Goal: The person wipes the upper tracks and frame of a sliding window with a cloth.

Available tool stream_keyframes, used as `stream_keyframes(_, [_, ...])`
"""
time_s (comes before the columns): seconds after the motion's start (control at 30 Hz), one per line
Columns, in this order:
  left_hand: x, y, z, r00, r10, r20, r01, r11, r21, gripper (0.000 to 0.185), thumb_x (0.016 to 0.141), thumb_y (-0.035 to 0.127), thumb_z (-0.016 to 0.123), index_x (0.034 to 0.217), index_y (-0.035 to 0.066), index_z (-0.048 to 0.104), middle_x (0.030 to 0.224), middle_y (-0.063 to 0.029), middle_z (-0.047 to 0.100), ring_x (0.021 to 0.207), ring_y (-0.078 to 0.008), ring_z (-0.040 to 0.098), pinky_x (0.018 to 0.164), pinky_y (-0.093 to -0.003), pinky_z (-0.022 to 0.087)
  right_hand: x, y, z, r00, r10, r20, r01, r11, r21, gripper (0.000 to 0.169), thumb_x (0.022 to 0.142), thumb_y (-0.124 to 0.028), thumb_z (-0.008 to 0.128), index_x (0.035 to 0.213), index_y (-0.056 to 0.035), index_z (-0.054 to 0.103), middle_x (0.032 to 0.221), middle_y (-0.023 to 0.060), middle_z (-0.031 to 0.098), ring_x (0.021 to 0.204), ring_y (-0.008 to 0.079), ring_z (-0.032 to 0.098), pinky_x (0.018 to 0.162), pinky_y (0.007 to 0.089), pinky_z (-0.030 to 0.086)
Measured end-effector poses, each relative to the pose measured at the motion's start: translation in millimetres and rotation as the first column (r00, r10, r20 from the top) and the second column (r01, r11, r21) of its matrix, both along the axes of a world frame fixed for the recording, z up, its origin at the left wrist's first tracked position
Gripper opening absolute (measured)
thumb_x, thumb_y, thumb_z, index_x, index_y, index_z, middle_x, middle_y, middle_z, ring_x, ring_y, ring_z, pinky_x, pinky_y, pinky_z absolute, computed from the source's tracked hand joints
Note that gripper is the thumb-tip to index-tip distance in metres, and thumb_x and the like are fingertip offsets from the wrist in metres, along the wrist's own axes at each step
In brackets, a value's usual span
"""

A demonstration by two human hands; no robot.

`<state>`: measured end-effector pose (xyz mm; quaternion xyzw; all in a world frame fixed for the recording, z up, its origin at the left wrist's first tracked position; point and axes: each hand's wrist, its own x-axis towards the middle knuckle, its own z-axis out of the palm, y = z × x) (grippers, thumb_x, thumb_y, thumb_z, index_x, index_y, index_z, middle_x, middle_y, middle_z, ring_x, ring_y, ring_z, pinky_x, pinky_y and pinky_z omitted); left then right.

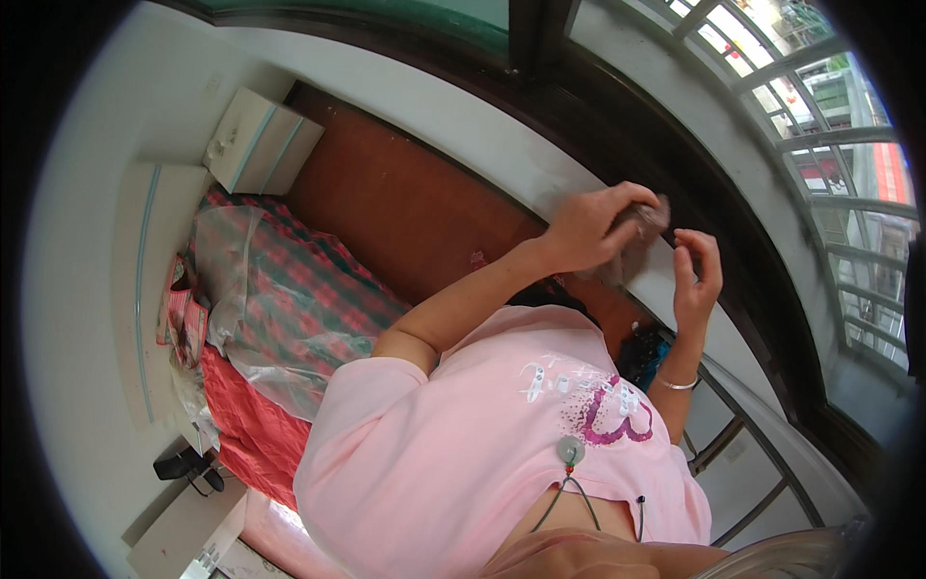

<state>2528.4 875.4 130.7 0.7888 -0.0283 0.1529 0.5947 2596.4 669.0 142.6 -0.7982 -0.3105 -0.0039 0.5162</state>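
Observation:
A crumpled greyish-brown cloth (636,239) is gripped in my left hand (587,230); it is partly blurred and hangs below the fingers. The cloth appears in front of the white wall and dark window frame (694,188), and I cannot tell whether it touches them. Just right of the cloth, my right hand (699,279) is raised with thumb and fingers curved apart, holding nothing. A silver bangle (678,384) circles the right wrist.
Beyond the window frame stands a metal window grille (817,137). On the left is a bed with a plaid cover (311,289) under clear plastic sheeting (228,239). A bedside cabinet (264,141) stands by the reddish-brown floor (376,195). A dark metal railing (752,427) is at lower right.

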Motion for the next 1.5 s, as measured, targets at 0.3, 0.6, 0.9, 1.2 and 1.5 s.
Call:
stream_keyframes(0.3, [-21.1,4.2,20.1,0.988,-0.150,0.022,0.150,0.988,-0.018,0.048,0.085,0.010,0.067,0.131,0.009,0.053,0.117,-0.0127,0.065,0.103,-0.0298,0.066,0.088,-0.0352,0.053,-31.2,-19.5,-27.6,0.965,0.025,-0.262,0.025,0.982,0.186,0.016,0.098,-0.011,0.057,0.112,-0.0036,0.058,0.101,0.0059,0.062,0.094,0.0144,0.059,0.083,0.0281,0.048])
stream_keyframes(0.6, [-44.6,59.5,-19.7,0.914,-0.215,-0.343,0.255,0.964,0.077,0.027,0.088,0.022,0.064,0.109,0.004,0.063,0.100,-0.0151,0.066,0.094,-0.0319,0.061,0.082,-0.0360,0.048,-32.1,-23.1,3.9,0.777,0.265,-0.571,0.298,0.644,0.705,0.039,0.106,-0.036,0.043,0.126,-0.0045,0.055,0.124,0.0074,0.061,0.117,0.0173,0.056,0.101,0.0312,0.041])
stream_keyframes(0.9, [4.2,89.1,-13.7,0.930,0.205,0.305,-0.351,0.740,0.573,0.047,0.087,0.005,0.063,0.134,0.004,0.053,0.138,-0.0144,0.051,0.126,-0.0358,0.047,0.105,-0.0446,0.037,-17.6,-18.4,0.4,0.937,-0.347,0.041,0.349,0.928,-0.128,0.038,0.101,-0.030,0.052,0.126,-0.0019,0.061,0.125,0.0139,0.064,0.115,0.0282,0.059,0.100,0.0418,0.043])
stream_keyframes(1.2, [24.9,101.2,-48.5,0.916,0.246,0.316,-0.396,0.676,0.622,0.073,0.084,0.003,0.066,0.148,0.000,0.032,0.151,-0.0197,0.037,0.138,-0.0389,0.036,0.114,-0.0467,0.029,26.3,107.2,-18.4,0.808,-0.141,0.572,0.256,0.959,-0.125,0.016,0.087,-0.024,0.067,0.087,-0.0105,0.075,0.091,0.0092,0.070,0.087,0.0303,0.057,0.074,0.0412,0.040])
stream_keyframes(1.5, [3.5,131.9,-42.9,0.804,0.471,0.364,-0.585,0.736,0.340,0.068,0.081,-0.009,0.059,0.144,-0.003,0.035,0.146,-0.0221,0.039,0.132,-0.0378,0.042,0.104,-0.0439,0.042,42.0,186.1,-17.8,0.836,0.030,0.548,0.157,0.944,-0.291,0.020,0.086,-0.028,0.063,0.094,-0.0125,0.074,0.089,0.0082,0.068,0.094,0.0305,0.059,0.081,0.0439,0.045])
